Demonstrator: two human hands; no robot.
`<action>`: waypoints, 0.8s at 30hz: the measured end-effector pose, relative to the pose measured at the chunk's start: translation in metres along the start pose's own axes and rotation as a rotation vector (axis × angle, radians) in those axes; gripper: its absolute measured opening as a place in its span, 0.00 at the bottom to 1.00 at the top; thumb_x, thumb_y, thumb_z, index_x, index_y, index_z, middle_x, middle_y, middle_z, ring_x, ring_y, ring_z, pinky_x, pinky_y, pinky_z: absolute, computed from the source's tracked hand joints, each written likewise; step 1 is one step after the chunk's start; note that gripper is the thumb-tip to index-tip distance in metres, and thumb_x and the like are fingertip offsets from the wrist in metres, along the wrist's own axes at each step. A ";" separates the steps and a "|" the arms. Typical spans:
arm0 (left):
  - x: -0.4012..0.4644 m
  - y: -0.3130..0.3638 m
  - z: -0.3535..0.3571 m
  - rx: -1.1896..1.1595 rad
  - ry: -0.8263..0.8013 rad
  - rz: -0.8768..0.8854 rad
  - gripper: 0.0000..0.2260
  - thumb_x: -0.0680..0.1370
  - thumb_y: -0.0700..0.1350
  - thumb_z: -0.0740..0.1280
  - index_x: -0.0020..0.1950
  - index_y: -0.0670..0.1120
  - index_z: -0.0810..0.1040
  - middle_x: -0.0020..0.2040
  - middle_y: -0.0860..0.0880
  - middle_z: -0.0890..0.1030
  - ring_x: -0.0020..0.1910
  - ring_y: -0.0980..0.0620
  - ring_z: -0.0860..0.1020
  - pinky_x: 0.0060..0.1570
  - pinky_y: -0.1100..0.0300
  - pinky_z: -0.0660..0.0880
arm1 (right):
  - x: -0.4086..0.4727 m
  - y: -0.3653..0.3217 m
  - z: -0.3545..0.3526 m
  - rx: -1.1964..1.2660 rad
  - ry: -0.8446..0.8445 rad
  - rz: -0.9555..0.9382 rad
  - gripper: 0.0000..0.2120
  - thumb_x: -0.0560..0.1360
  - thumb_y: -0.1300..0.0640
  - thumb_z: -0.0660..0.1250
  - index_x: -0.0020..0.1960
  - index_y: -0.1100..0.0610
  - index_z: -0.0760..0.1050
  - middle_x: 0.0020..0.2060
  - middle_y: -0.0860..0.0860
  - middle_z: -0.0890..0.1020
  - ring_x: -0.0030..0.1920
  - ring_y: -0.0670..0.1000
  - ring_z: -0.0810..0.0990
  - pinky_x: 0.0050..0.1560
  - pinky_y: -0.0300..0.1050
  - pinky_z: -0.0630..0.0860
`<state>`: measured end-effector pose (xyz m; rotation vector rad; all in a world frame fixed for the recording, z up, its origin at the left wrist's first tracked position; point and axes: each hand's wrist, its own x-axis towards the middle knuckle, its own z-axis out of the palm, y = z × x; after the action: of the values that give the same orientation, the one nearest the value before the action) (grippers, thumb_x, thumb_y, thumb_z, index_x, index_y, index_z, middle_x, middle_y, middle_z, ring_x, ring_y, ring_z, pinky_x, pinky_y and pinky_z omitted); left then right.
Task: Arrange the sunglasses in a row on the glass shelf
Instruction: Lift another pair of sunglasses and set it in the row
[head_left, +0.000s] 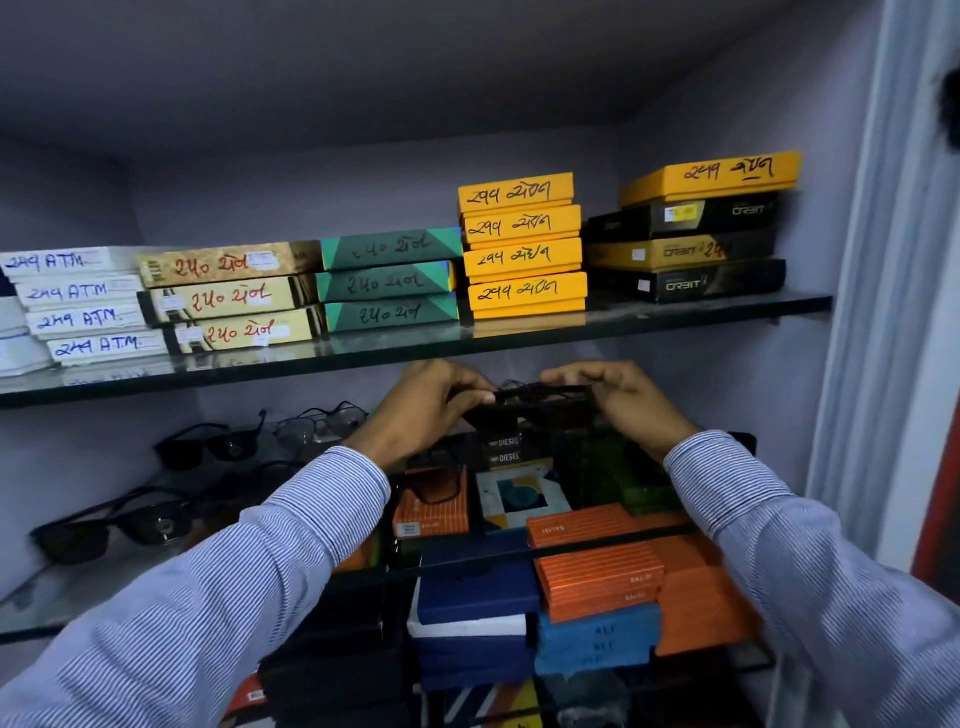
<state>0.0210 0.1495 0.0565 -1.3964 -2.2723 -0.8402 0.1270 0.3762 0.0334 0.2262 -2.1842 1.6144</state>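
Both my hands hold one dark pair of sunglasses (540, 402) in the air under the upper glass shelf. My left hand (431, 410) grips its left end and my right hand (628, 397) grips its right end. On the middle glass shelf (78, 592) at the left lie other pairs: a black pair at the front (111, 527), another black pair behind it (208, 444), and a thin-rimmed clear pair (319, 423) further back. My striped sleeves hide part of the shelf.
The upper glass shelf (675, 317) carries stacks of white, beige, green, yellow and black boxes. Orange (597, 577), blue and black boxes, some marked DIESEL (506, 449), fill the right half of the middle shelf and the level below. A white frame stands at the right.
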 end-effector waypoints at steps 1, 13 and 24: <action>-0.001 0.001 -0.002 0.027 0.008 0.007 0.10 0.79 0.44 0.69 0.56 0.44 0.87 0.53 0.48 0.89 0.52 0.54 0.85 0.56 0.59 0.81 | 0.000 -0.004 -0.003 0.036 -0.012 0.055 0.13 0.81 0.54 0.62 0.54 0.58 0.84 0.46 0.50 0.88 0.51 0.48 0.87 0.47 0.39 0.83; -0.004 0.010 0.001 0.175 0.015 -0.101 0.07 0.77 0.46 0.73 0.49 0.45 0.88 0.46 0.47 0.89 0.43 0.52 0.85 0.50 0.54 0.83 | 0.011 -0.025 -0.004 -0.524 0.124 0.106 0.03 0.68 0.55 0.78 0.41 0.54 0.87 0.38 0.50 0.88 0.36 0.47 0.85 0.35 0.41 0.82; 0.008 0.029 0.010 0.164 0.021 -0.416 0.05 0.71 0.41 0.77 0.44 0.40 0.89 0.40 0.48 0.85 0.38 0.53 0.80 0.43 0.63 0.74 | 0.022 -0.016 -0.016 -0.701 0.386 0.248 0.10 0.65 0.56 0.81 0.36 0.62 0.85 0.38 0.56 0.85 0.39 0.52 0.84 0.48 0.46 0.82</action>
<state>0.0432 0.1715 0.0618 -0.8522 -2.5913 -0.7571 0.1165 0.3883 0.0608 -0.5305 -2.3561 0.8058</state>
